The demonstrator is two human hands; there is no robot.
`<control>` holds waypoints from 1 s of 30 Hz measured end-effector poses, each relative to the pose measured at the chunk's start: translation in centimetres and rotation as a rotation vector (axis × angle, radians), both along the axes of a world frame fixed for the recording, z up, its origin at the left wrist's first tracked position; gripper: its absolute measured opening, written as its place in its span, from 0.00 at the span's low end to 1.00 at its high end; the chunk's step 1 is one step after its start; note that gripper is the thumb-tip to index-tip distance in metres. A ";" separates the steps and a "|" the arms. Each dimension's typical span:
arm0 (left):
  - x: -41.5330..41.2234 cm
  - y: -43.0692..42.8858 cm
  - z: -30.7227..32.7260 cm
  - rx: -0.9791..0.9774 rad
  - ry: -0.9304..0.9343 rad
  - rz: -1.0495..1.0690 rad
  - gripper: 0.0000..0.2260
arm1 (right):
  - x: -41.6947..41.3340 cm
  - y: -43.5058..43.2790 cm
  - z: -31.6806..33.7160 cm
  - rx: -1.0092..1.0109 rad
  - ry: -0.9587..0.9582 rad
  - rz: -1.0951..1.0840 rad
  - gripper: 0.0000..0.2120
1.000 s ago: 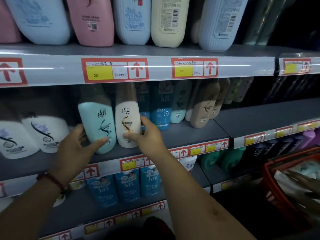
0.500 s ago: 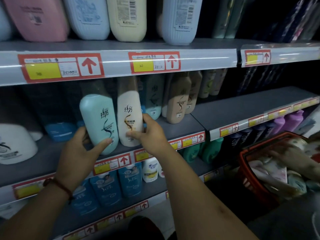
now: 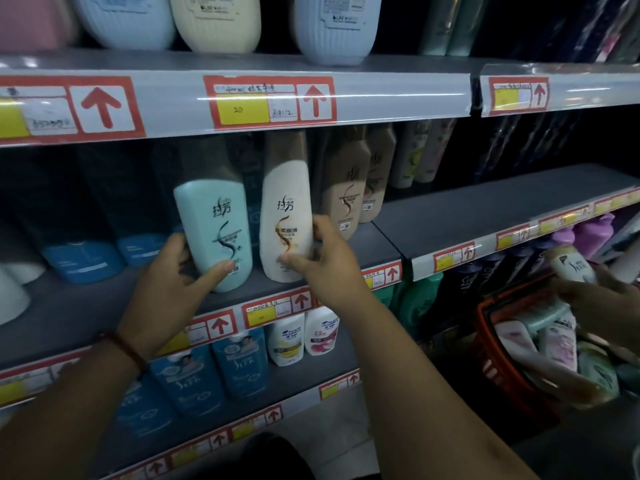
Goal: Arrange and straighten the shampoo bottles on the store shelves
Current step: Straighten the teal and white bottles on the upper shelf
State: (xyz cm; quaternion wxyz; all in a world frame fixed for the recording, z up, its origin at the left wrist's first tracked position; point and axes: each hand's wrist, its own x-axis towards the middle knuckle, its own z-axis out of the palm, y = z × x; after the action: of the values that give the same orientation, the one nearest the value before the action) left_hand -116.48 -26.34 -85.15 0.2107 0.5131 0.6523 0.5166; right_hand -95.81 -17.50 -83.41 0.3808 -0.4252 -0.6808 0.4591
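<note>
A light teal shampoo bottle (image 3: 216,233) stands cap-down on the middle shelf (image 3: 69,317), leaning slightly left. My left hand (image 3: 169,285) grips its lower left side, thumb across the front. Beside it on the right stands a white shampoo bottle (image 3: 285,220). My right hand (image 3: 323,261) holds its lower right edge between thumb and fingers. Both bottles face forward near the shelf's front edge. Tan bottles (image 3: 343,192) stand just right of the white one.
Large pastel bottles (image 3: 332,26) fill the top shelf. Blue bottles (image 3: 83,261) sit deeper on the left. Blue and white bottles (image 3: 239,362) line the lower shelf. At right, another person's hand (image 3: 599,306) holds a white bottle (image 3: 571,265) over a red basket (image 3: 498,362).
The view has shifted right and closer. Both hands and their bottles slid right along the middle shelf. At right, another person's hand has lifted a white bottle above the basket.
</note>
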 end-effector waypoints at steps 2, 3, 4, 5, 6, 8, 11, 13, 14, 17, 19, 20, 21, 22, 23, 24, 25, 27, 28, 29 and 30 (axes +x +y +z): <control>-0.4 0.2 -0.1 -0.033 0.015 -0.008 0.27 | 0.8 0.0 -0.6 -0.019 -0.019 -0.041 0.32; -0.6 0.2 -0.2 -0.050 0.025 -0.008 0.27 | 1.3 0.1 -0.8 -0.026 -0.011 -0.100 0.33; -0.5 0.2 -0.2 -0.064 0.029 -0.009 0.28 | 1.8 0.4 -0.9 -0.018 0.003 -0.189 0.31; -0.4 0.3 -0.3 -0.077 0.029 -0.009 0.27 | 2.2 0.8 -0.8 0.007 0.018 -0.297 0.29; -0.3 0.3 -0.4 -0.094 0.029 -0.013 0.27 | 2.4 1.3 -0.8 0.038 0.033 -0.399 0.26; -0.2 0.6 -0.6 -0.139 0.024 -0.039 0.27 | 2.4 2.8 -0.7 0.059 0.025 -0.525 0.27; -1.0 0.9 -1.0 -0.195 0.005 -0.066 0.29 | 1.6 5.2 -1.1 0.013 -0.043 -0.569 0.35; -1.6 1.0 -1.2 -0.195 0.011 -0.058 0.32 | 1.0 6.1 -1.4 0.025 -0.112 -0.571 0.39; -1.7 1.0 -1.3 -0.190 0.017 -0.047 0.34 | 0.7 6.4 -1.4 0.041 -0.153 -0.571 0.39; -1.7 1.2 -1.6 -0.196 0.027 -0.024 0.32 | 0.1 6.9 -1.2 0.087 -0.244 -0.563 0.36; -1.7 1.3 -1.7 -0.197 0.017 -0.020 0.24 | 0.1 7.0 -1.2 0.107 -0.288 -0.559 0.35; -1.7 1.3 -1.7 -0.198 0.011 -0.022 0.21 | 0.3 7.1 -1.2 0.111 -0.300 -0.565 0.34; -1.7 1.4 -1.8 -0.205 0.006 -0.018 0.20 | 0.5 7.2 -1.2 0.109 -0.303 -0.576 0.34; -1.7 1.4 -1.8 -0.213 0.008 -0.014 0.19 | 0.9 7.3 -1.2 0.110 -0.301 -0.594 0.33; -1.8 1.4 -1.7 -0.217 0.010 -0.012 0.18 | 1.3 7.5 -1.1 0.107 -0.292 -0.620 0.32; -1.8 1.3 -1.7 -0.214 0.012 -0.015 0.17 | 1.7 7.8 -1.1 0.100 -0.278 -0.650 0.32; -1.7 1.3 -1.6 -0.208 0.013 -0.019 0.17 | 2.2 8.1 -1.1 0.090 -0.263 -0.679 0.32; -1.4 1.3 -1.5 -0.199 0.017 -0.023 0.17 | 3.1 8.6 -1.1 0.067 -0.231 -0.720 0.32; -1.4 1.4 -1.5 -0.195 0.014 -0.024 0.16 | 3.5 8.8 -1.1 0.063 -0.216 -0.724 0.33; -1.4 1.4 -1.5 -0.192 0.008 -0.023 0.16 | 3.8 9.0 -1.1 0.063 -0.199 -0.719 0.33; -1.4 1.4 -1.6 -0.192 0.004 -0.022 0.17 | 3.9 9.1 -1.2 0.065 -0.180 -0.712 0.33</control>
State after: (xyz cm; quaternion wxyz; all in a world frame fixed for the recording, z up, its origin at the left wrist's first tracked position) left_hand -117.85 -24.95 -86.71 0.2633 0.4988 0.6934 0.4484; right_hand -91.88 -8.42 -84.56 0.4686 -0.6618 -0.5352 0.2366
